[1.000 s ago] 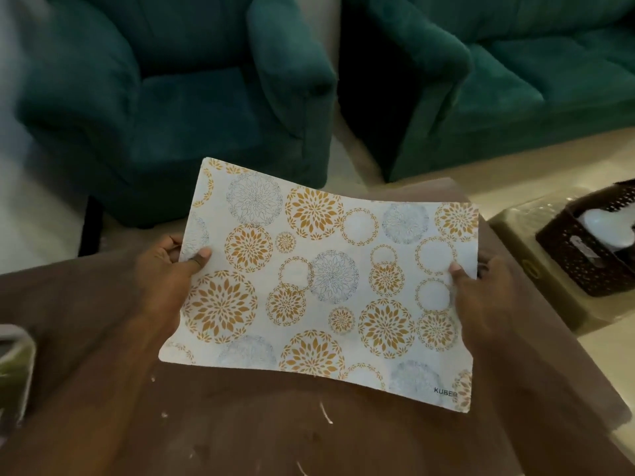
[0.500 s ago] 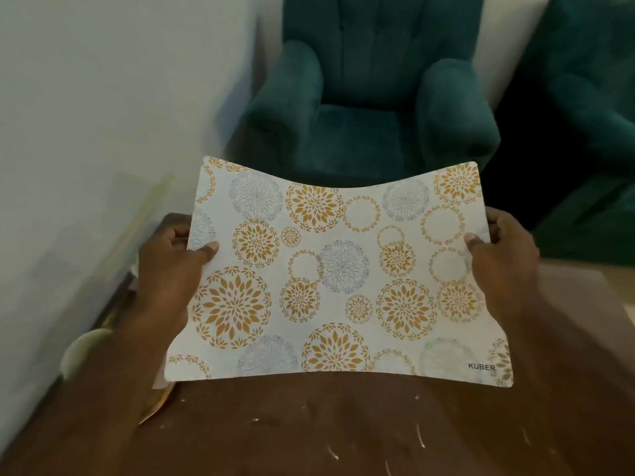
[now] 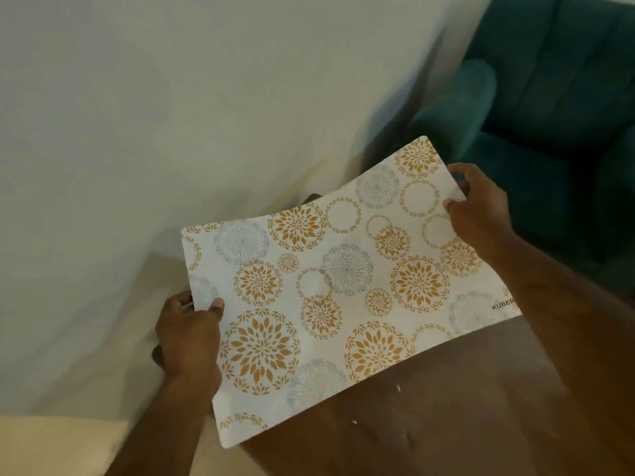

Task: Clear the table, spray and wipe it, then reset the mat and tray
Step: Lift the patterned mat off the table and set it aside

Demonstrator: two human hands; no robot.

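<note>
A white mat (image 3: 336,280) printed with orange and grey flower circles is held in the air above the left end of the dark brown table (image 3: 446,413). My left hand (image 3: 189,338) grips the mat's left edge, thumb on top. Over at the mat's far right corner, my right hand (image 3: 481,214) pinches it. The mat is tilted, its right end higher and farther away, and it sags a little in the middle. Small pale crumbs lie on the bare tabletop below it. No tray or spray bottle is in view.
A pale wall (image 3: 171,115) fills the left and upper part of the view, close to the table's left end. A teal armchair (image 3: 549,108) stands at the upper right, beyond the table. A strip of light floor (image 3: 58,444) shows at the lower left.
The view has swung left from the armchairs to the wall. Both hands have carried the mat left with it, and the mat now tilts with its right end raised.
</note>
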